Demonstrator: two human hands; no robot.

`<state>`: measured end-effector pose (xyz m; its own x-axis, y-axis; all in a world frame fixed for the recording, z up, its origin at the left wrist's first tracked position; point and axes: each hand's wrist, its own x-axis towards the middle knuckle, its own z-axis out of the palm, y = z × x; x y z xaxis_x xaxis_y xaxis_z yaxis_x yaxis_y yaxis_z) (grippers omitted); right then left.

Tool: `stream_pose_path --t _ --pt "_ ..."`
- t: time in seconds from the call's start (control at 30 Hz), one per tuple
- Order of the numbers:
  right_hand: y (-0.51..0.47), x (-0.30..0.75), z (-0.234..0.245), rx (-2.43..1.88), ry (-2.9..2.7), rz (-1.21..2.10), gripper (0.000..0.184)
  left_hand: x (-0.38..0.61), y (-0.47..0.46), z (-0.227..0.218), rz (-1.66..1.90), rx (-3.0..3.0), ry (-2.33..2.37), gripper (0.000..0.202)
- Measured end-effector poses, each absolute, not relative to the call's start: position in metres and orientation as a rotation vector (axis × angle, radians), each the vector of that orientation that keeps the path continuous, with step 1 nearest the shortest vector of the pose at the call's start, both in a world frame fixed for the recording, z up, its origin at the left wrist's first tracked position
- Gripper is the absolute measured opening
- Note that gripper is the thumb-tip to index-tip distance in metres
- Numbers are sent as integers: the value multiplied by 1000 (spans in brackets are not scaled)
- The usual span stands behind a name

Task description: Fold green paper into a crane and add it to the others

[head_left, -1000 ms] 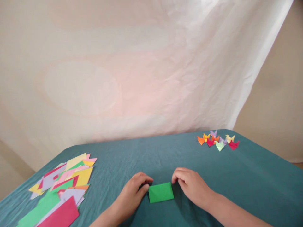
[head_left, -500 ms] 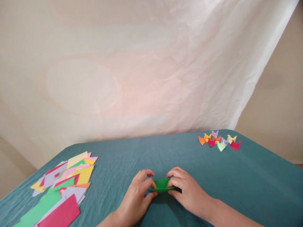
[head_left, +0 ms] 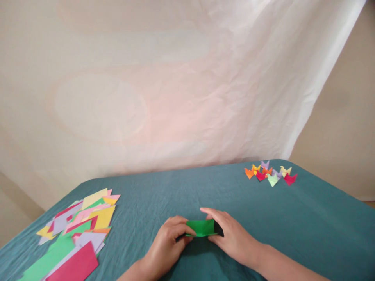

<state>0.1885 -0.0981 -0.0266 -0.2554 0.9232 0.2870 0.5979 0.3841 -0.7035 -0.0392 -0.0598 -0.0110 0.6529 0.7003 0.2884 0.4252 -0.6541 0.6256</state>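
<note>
A folded green paper point(head_left: 201, 228) is lifted a little above the teal tablecloth point(head_left: 164, 195) near the front middle. My left hand point(head_left: 166, 246) pinches its left end with thumb and fingers closed on it. At the paper's right end my right hand point(head_left: 231, 236) grips it, index finger stretched along the top edge. The paper stands nearly on edge between both hands.
A loose pile of coloured paper sheets point(head_left: 76, 230) lies at the front left. Several small folded paper birds point(head_left: 271, 173) sit in a cluster at the back right. A white cloth backdrop point(head_left: 175, 86) hangs behind the table.
The green paper lay flat between my hands a second ago. Both hands closed in, took hold of its ends and raised it off the cloth, turning it on edge.
</note>
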Motion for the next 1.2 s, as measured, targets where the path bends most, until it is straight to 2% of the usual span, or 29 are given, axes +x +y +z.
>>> stream_pose_path --t 0.07,0.17,0.23,0.43,0.77,1.03,1.2 --pt "-96 188 -27 -1331 -1899 629 58 -39 -60 -11 781 2339 875 19" --pt "-94 187 -23 -1331 -1877 680 14 -38 -61 -9 849 2300 861 18" --pt "-93 187 -19 -1349 -1821 730 6 -37 -61 -7 901 2270 865 15" --pt "-95 187 -15 -1372 -1667 790 19 -33 -61 -3 997 2243 947 11" --pt "-97 184 -13 -1256 -1740 712 16 -28 -65 -2 915 2120 995 10" --pt "-96 182 -14 -1366 -1561 1053 26 -30 -65 -5 980 2107 1069 18" --pt "-97 179 -15 -1415 -1611 981 26 -30 -64 -6 969 2206 1031 18"
